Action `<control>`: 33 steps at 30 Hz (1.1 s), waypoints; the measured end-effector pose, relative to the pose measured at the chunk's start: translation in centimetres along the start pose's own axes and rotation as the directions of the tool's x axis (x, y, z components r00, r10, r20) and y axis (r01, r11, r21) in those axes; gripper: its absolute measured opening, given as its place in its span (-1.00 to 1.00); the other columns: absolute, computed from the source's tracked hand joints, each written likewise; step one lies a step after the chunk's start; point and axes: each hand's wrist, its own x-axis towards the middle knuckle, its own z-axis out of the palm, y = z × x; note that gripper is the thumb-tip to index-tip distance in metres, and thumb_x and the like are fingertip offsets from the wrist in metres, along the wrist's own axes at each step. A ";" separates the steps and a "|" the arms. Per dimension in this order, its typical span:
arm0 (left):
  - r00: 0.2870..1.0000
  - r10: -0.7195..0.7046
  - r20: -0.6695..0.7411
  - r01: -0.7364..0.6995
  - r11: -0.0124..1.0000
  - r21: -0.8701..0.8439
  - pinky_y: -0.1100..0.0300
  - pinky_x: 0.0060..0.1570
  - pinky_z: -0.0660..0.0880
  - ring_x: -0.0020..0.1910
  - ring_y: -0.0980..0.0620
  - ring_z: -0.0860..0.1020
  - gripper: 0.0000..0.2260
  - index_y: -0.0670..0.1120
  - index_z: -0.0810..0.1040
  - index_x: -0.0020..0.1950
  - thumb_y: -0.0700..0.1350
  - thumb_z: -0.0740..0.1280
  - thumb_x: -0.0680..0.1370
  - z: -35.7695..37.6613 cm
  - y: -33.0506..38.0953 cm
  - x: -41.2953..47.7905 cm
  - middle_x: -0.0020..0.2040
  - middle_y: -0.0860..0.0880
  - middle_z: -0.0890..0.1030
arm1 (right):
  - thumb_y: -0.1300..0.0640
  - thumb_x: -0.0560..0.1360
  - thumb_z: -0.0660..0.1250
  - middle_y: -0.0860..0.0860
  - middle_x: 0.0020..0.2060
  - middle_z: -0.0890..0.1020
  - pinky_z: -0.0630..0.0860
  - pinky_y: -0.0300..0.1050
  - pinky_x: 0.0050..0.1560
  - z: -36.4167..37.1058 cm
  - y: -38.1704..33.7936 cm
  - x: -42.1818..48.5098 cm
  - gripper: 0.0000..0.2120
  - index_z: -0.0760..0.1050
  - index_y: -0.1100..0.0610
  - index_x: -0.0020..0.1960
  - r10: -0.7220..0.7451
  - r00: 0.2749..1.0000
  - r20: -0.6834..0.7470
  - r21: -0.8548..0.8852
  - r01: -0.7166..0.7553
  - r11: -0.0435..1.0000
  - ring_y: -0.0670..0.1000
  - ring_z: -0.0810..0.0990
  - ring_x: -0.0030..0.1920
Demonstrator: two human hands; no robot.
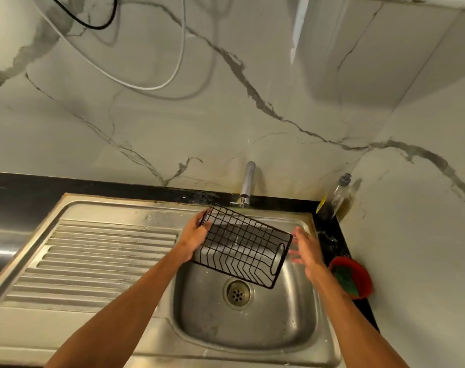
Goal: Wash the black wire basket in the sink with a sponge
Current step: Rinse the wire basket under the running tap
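A black wire basket [243, 244] hangs tilted over the steel sink [252, 328], under the tap [248, 181]. My left hand [192, 235] grips its upper left corner, fingers curled round the rim. My right hand [304, 247] is just to the right of the basket with fingers spread and straight, apart from the wire. A green sponge [345, 278] lies in a red bowl [364, 277] on the counter to the right of the sink.
The ribbed steel drainboard [93, 261] stretches to the left of the basin. A dish soap bottle [336, 196] stands in the back right corner on the black counter. The drain [238, 293] lies below the basket. Marble wall panels close off the back and right.
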 end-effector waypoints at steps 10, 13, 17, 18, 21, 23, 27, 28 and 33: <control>0.878 0.476 0.056 -0.372 0.601 0.707 -0.11 0.33 0.38 0.28 -0.06 0.37 -0.23 0.24 0.25 0.53 0.13 0.54 0.40 0.4 -2.0 -4.0 0.29 -0.03 0.44 | -0.26 0.50 0.34 0.14 0.05 0.58 0.63 0.06 -0.17 5.1 -1.1 -4.2 -0.52 0.42 0.12 0.14 0.233 0.954 0.187 -0.092 -0.219 0.971 0.18 0.64 -0.07; 0.780 0.597 0.185 -0.453 0.335 0.826 -0.17 0.35 0.34 0.27 -0.11 0.37 -0.16 0.20 0.28 0.48 0.16 0.55 0.26 2.2 -3.4 -6.6 0.28 -0.05 0.42 | -0.35 0.32 0.47 0.30 0.27 0.47 0.63 0.27 -0.09 6.1 -1.0 -4.7 -0.21 0.30 0.14 0.28 0.434 0.787 0.439 -0.001 -0.483 0.876 0.37 0.62 0.07; 0.623 0.679 0.388 -0.583 0.074 0.809 -0.24 0.40 0.20 0.26 -0.13 0.43 -0.22 0.18 0.37 0.42 0.21 0.56 0.25 3.8 -4.9 -8.5 0.24 -0.07 0.43 | -0.36 0.14 0.59 0.27 0.20 0.60 0.55 0.31 0.13 6.1 -0.5 -3.9 -0.06 0.51 0.22 0.30 0.534 0.649 0.542 -0.075 -0.596 0.800 0.34 0.63 0.11; 0.584 0.689 0.429 -0.610 0.024 0.792 -0.26 0.41 0.19 0.28 -0.13 0.41 -0.21 0.17 0.36 0.43 0.19 0.57 0.25 4.1 -5.2 -8.8 0.25 -0.07 0.43 | -0.34 0.15 0.59 0.24 0.17 0.63 0.52 0.28 0.20 5.9 -0.3 -3.8 -0.18 0.61 0.18 0.21 0.544 0.627 0.558 -0.100 -0.599 0.794 0.29 0.63 0.12; 0.544 0.660 0.518 -0.666 -0.036 0.745 -0.27 0.46 0.08 0.36 -0.12 0.33 -0.13 0.14 0.28 0.51 0.20 0.55 0.26 4.4 -6.0 -9.1 0.36 -0.09 0.38 | -0.24 0.17 0.59 0.23 0.03 0.68 0.49 0.20 0.25 5.3 0.6 -3.5 -0.40 0.71 0.19 0.01 0.548 0.657 0.518 -0.135 -0.570 0.811 0.24 0.64 0.08; 0.564 0.603 0.564 -0.726 0.036 0.687 -0.24 0.50 -0.01 0.42 -0.10 0.22 -0.10 0.15 0.19 0.55 0.29 0.51 0.30 3.9 -6.4 -9.0 0.42 -0.08 0.30 | -0.20 0.12 0.63 0.24 0.05 0.67 0.52 0.22 0.20 5.0 1.7 -3.1 -0.30 0.66 0.21 0.12 0.559 0.687 0.464 -0.136 -0.569 0.811 0.26 0.63 0.09; 0.629 0.575 0.523 -0.768 0.356 0.532 -0.14 0.52 0.11 0.43 0.06 0.20 -0.23 0.21 0.22 0.54 0.47 0.33 0.42 2.6 -6.5 -9.5 0.42 0.08 0.28 | -0.18 0.00 0.71 0.25 0.19 0.56 0.61 0.23 -0.06 4.3 3.2 -2.9 0.07 0.37 0.07 0.41 0.542 0.746 0.386 -0.124 -0.540 0.832 0.31 0.63 0.08; 0.699 0.573 0.428 -0.712 0.499 0.494 -0.13 0.50 0.15 0.43 0.10 0.21 -0.29 0.24 0.24 0.53 0.47 0.29 0.45 2.4 -6.3 -9.6 0.42 0.12 0.28 | -0.17 0.03 0.70 0.26 0.20 0.54 0.61 0.19 -0.08 4.2 3.4 -3.0 0.06 0.33 0.05 0.42 0.530 0.754 0.388 -0.127 -0.526 0.841 0.32 0.62 0.08; 0.981 -0.194 0.027 0.190 0.975 0.118 -0.28 0.47 0.25 0.55 -0.20 0.22 0.00 0.11 0.11 0.62 0.39 0.50 0.32 2.4 -6.7 -5.9 0.60 -0.10 0.19 | -0.13 0.20 0.62 0.23 0.18 0.49 0.57 0.25 0.07 3.8 4.0 -4.0 -0.15 0.27 -0.05 0.35 0.469 0.773 0.428 -0.094 -0.478 0.873 0.32 0.60 0.10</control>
